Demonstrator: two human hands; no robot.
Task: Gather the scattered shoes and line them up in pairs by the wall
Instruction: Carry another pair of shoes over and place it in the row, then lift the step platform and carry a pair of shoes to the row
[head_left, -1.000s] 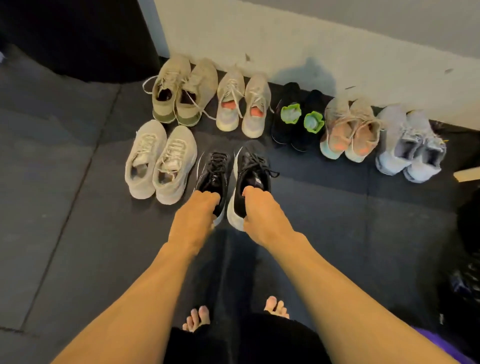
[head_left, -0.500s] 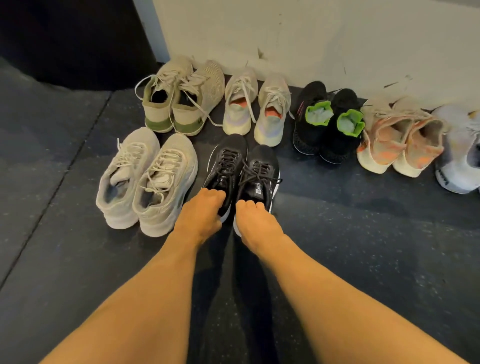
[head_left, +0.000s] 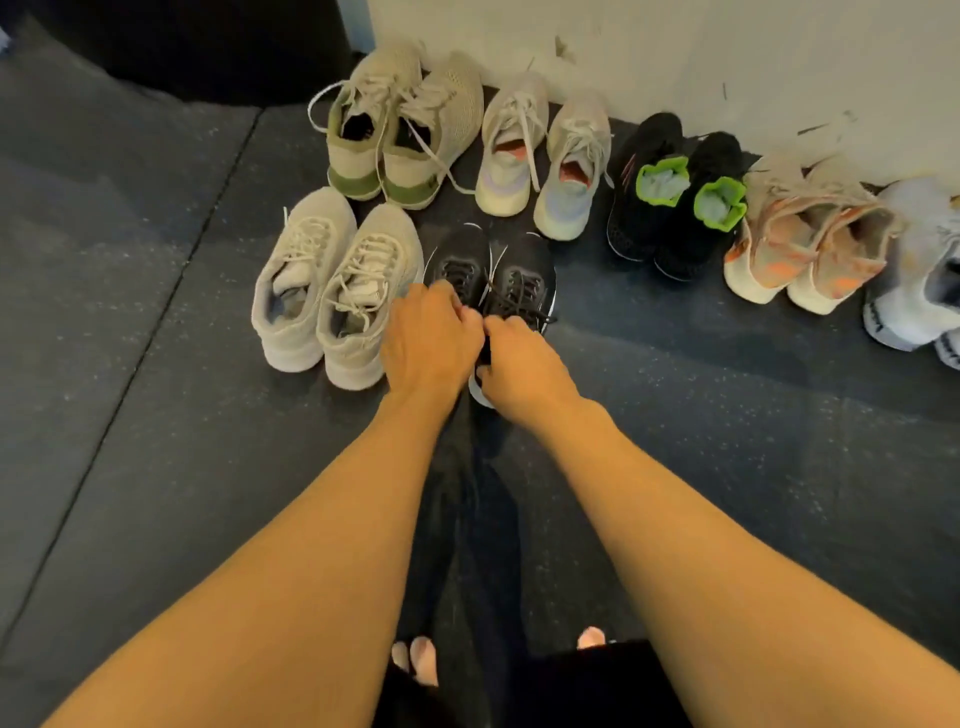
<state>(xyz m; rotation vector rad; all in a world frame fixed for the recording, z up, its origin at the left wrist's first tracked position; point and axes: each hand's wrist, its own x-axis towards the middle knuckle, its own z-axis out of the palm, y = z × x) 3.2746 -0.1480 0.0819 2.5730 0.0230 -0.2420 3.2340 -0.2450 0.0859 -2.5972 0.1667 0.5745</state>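
Dark speckled rubber floor; scuffed pale wall behind shoe row.

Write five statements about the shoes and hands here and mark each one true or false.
1. Both hands grip the black laced pair. True: the left hand and right hand hold its heel ends.
2. The green-collared black pair points its toes at the wall. True.
3. The black laced pair touches the wall. False: it stands in a second row, before the pink-lined pale pair.
4. The white pair lies right of the black laced pair. False: the white pair lies to its left.
5. The olive-heeled pair ends the wall row on the left. True.
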